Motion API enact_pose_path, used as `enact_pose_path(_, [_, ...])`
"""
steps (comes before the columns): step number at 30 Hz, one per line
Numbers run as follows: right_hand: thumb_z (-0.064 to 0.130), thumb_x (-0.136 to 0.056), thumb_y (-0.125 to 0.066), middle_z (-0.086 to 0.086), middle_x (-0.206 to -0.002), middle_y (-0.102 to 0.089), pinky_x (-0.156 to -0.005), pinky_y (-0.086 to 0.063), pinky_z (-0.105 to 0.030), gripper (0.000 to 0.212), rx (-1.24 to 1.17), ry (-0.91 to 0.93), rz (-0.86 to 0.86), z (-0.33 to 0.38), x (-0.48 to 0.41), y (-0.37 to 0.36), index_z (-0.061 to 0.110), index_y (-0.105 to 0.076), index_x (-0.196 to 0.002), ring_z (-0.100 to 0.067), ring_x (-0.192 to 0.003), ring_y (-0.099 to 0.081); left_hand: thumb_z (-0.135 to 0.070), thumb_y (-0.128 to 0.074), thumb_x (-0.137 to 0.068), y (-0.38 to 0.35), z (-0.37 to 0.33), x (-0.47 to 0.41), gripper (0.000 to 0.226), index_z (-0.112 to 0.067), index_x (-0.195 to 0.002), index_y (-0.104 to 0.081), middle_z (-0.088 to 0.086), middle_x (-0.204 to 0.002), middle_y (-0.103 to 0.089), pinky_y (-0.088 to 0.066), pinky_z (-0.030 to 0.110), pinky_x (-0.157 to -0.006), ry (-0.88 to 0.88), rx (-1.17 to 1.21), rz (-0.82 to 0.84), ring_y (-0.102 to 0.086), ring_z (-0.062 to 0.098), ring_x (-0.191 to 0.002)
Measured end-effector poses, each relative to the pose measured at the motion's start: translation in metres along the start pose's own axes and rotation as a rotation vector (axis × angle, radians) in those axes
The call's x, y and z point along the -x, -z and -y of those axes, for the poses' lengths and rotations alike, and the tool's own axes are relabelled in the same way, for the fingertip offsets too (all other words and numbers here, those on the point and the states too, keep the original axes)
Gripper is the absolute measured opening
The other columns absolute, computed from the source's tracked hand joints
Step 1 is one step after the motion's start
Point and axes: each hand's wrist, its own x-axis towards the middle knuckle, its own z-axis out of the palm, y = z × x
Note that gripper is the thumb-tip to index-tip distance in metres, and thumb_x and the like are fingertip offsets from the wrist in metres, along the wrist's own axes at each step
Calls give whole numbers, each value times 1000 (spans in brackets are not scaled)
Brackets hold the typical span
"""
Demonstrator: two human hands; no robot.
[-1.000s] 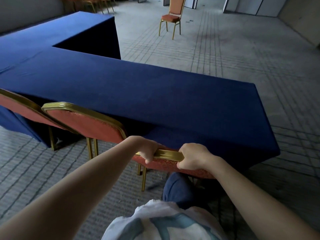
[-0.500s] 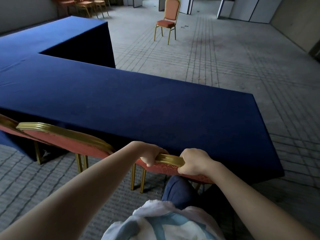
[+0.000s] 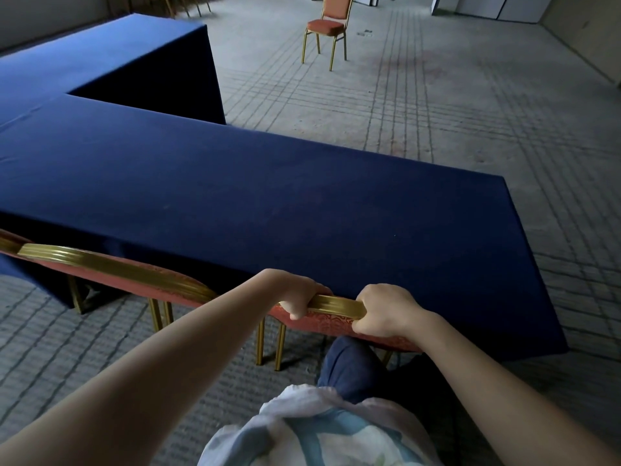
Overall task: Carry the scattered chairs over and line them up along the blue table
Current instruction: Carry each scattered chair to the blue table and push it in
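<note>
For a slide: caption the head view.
At the blue table, left hand and right hand grip the chair back.

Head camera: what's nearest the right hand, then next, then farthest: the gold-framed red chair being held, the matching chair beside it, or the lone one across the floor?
1. Held gold-framed red chair: the right hand grips its top rail.
2. Neighbouring gold-framed red chair: just to the left.
3. Lone red chair: far across the floor.

The seat of the held chair (image 3: pixel 336 302) is hidden; the leftmost chair (image 3: pixel 6 243) runs off-frame
</note>
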Motion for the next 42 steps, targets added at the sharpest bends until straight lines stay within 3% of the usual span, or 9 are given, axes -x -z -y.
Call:
enact_pose_path(13, [34, -73, -61, 7, -63, -55, -56, -39, -27, 19, -70, -33, 15, -4, 4, -12, 21, -51, -63, -16, -62, -54, -1, -62, -76, -7, -3, -2, 80, -35, -143, -35, 0, -114, -60, -52, 43, -90, -4, 17, -37, -59, 21, -100])
enact_pose_path(19, [31, -72, -61, 7, -64, -54, -57, -40, -27, 13, -112, -50, 79, -4, 6, -11, 22, -54, -67, -16, -61, -53, -1, -60, -78, -12, -6, 0, 77, -34, -143, -37, -2, -114, -61, -50, 34, -83, -1, 31, -94, -59, 20, -99])
enact_pose_path(24, [35, -76, -61, 8, -68, -57, -59, -39, -28, 12, -124, -58, 34, -3, 14, -13, 23, -58, -74, -18, -69, -58, -6, -59, -79, -19, -12, 5, 65, -33, -137, -47, -6, -109, -63, -52, 34, -79, 59, 11, -215, -60, 18, -95])
enact_pose_path(30, [39, -86, -59, 6, -91, -58, -74, -35, -29, 18, -162, -52, -140, -2, 38, -19, 27, -58, -100, -19, -90, -55, -19, -59, -83, -30, -21, 14, 60, -30, -139, -43, -4, -121, -58, -49, 31, -75, 127, 31, -359, -59, 19, -105])
enact_pose_path(35, [38, -86, -61, 8, -124, -56, -99, -41, -34, 48, -415, -62, -158, -14, 56, -32, 33, -49, -132, -17, -116, -50, -30, -61, -85, -34, -34, 17, 55, -33, -137, -45, -5, -130, -55, -50, 35, -87, 94, 139, -493, -57, 18, -112])
enact_pose_path(42, [24, -96, -52, 10, -149, -38, -106, -32, -26, 52, -543, -107, -294, -27, 82, -53, 31, -38, -145, -12, -136, -34, -54, -56, -87, -42, -65, 27, 41, -34, -123, -57, -8, -119, -62, -42, 33, -88, 75, 172, -632, -57, 18, -109])
